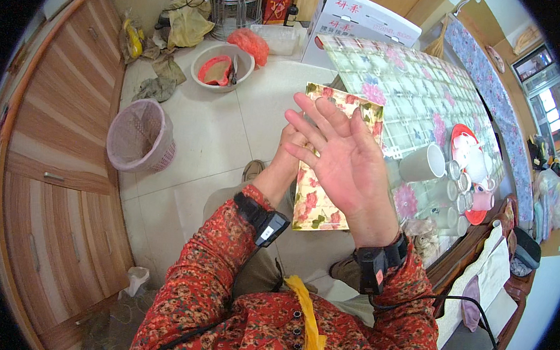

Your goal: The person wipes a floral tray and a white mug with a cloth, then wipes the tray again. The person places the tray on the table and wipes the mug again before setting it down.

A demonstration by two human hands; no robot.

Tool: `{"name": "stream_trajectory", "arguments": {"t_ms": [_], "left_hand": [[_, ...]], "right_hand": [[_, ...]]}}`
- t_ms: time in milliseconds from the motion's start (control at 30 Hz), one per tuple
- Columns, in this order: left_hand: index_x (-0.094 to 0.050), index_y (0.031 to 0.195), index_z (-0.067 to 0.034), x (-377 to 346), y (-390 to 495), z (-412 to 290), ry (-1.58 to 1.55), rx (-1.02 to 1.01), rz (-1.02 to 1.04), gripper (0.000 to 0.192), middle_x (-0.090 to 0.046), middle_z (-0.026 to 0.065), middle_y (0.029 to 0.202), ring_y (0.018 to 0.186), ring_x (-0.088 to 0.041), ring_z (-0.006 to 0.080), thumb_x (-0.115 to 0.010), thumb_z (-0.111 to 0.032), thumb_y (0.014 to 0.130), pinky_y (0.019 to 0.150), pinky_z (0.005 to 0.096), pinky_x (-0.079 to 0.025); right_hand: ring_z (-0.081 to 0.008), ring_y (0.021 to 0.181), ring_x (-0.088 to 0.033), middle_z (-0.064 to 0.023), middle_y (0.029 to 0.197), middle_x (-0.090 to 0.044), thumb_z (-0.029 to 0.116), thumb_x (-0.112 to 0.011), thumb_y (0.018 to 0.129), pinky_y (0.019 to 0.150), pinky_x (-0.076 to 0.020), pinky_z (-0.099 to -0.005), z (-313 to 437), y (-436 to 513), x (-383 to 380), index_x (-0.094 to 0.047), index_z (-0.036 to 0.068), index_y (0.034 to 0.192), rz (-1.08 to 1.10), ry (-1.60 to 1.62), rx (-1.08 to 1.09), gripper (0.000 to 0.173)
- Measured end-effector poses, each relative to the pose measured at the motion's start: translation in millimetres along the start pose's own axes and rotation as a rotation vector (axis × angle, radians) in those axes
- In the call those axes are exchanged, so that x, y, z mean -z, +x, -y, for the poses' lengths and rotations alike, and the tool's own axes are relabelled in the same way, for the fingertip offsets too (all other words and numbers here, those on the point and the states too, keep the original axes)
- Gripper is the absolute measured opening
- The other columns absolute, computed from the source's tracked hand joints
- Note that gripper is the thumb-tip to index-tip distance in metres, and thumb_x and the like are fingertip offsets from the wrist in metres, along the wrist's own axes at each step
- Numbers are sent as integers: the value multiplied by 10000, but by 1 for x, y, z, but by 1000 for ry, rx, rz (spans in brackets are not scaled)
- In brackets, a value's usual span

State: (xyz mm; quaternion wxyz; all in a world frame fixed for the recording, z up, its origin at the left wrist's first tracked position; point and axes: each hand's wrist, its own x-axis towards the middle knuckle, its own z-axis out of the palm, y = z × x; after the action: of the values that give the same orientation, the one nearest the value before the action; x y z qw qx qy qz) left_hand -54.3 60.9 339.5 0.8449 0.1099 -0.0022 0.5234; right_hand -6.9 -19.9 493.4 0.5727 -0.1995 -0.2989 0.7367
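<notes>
My right hand (345,164) is raised with its palm towards me and its fingers spread, holding nothing. My left hand (291,151) is beside and partly behind its fingertips; its own fingers are mostly hidden, so whether it touches or holds anything cannot be told. Below both hands lies a flat, rectangular board or box with a rose pattern (328,214), near the left edge of a table with a flowered, checked cover (421,102). On that table, right of my right hand, are a white cup (422,163), several clear glasses and a red tray (475,217) with a white teapot (475,163).
A pink wastebasket (140,135) with a liner stands on the tiled floor to the left, before wooden cabinets (64,171). Ahead are a basin (204,81) holding a red item, a clear plastic container (281,40) and a white carton (361,23). A dark cable (476,305) trails from my right wrist.
</notes>
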Motion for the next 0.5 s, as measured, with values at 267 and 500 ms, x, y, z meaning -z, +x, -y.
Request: {"name": "stream_trajectory", "arguments": {"t_ms": [267,500], "left_hand": [[-442,1315,-3,-11,-7,-15,143,179,126,415,-544,163,1247,1175,-537,282,-456,-190,944,972,387,-473],[-456,1278,30,-15,-6,-15,432,12,-223,645,-602,148,1105,908,-628,232,-404,106,640,764,293,-531]], "right_hand": [[-368,1250,-439,-225,1311,-488,353,-464,973,1002,-381,-492,-2,-3,-9,-599,59,1035,-171,-24,12,329],[-223,896,-612,-126,948,-641,216,-587,924,802,-485,-352,3,-36,-78,-588,25,942,457,-118,28,192]]}}
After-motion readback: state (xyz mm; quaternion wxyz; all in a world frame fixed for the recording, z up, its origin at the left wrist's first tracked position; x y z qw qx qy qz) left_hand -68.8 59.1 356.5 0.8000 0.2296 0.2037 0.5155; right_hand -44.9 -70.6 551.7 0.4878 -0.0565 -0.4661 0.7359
